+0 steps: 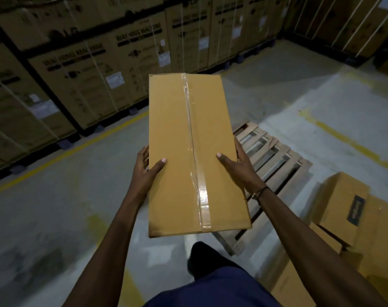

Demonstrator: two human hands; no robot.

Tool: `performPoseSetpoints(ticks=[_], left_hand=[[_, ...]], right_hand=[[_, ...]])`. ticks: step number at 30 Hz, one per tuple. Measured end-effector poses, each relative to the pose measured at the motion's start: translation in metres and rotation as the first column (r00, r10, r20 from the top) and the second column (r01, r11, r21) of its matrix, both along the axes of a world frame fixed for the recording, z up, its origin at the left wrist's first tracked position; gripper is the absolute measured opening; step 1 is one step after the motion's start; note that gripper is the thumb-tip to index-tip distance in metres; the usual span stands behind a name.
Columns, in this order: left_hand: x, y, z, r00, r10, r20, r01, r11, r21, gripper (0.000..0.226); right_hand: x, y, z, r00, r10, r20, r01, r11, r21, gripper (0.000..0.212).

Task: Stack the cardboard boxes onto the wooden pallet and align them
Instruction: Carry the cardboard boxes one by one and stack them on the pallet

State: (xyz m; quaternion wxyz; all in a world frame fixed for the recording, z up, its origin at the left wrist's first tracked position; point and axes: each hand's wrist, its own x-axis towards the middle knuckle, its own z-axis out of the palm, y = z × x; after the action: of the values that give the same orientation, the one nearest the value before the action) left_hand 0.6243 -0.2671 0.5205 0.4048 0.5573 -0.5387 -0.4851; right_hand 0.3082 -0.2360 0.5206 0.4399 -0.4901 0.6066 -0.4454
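Hands clamp my taped cardboard box (188, 151) midair, left hand (147, 171) and right hand (238, 167) on its long sides, over wooden pallet's (275, 160) left edge; risk: slips, lands crooked.

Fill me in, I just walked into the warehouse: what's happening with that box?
A person is carrying a long taped cardboard box with both hands, the left hand and right hand gripping its long sides. A wooden pallet lies on the floor just ahead to the right, with nothing visible on it. More boxes wait on the floor to the right.
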Motion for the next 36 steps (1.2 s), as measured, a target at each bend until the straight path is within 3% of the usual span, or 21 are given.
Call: performPoseSetpoints(ticks=[8, 18, 24, 27, 30, 36], left_hand=[[0.020, -0.158, -0.009, 1.000, -0.028, -0.005, 0.028, 0.999, 0.026, 0.066], [-0.010, -0.377, 0.022, 0.982, -0.189, 0.031, 0.188, 0.982, 0.037, 0.060], [-0.045, -0.478, 0.029, 0.934, -0.358, -0.003, 0.357, 0.933, 0.047, 0.063], [-0.066, -0.532, 0.021, 0.900, -0.437, -0.002, 0.436, 0.898, 0.066, 0.068], [-0.089, -0.584, 0.009, 0.863, -0.506, -0.011, 0.505, 0.860, 0.068, 0.078], [-0.133, -0.665, -0.010, 0.781, -0.619, -0.083, 0.625, 0.771, 0.127, 0.063]], right_hand=[[0.020, -0.147, -0.024, 0.998, -0.052, 0.041, 0.051, 0.999, 0.017, 0.094], [0.003, -0.319, -0.007, 0.970, -0.214, 0.117, 0.210, 0.976, 0.050, 0.082], [-0.022, -0.385, -0.007, 0.937, -0.329, 0.119, 0.327, 0.944, 0.038, 0.084], [-0.036, -0.417, -0.013, 0.900, -0.425, 0.094, 0.423, 0.905, 0.050, 0.094], [-0.042, -0.441, -0.013, 0.848, -0.524, 0.079, 0.521, 0.852, 0.059, 0.089], [-0.044, -0.480, -0.020, 0.736, -0.675, 0.049, 0.670, 0.737, 0.096, 0.083]])
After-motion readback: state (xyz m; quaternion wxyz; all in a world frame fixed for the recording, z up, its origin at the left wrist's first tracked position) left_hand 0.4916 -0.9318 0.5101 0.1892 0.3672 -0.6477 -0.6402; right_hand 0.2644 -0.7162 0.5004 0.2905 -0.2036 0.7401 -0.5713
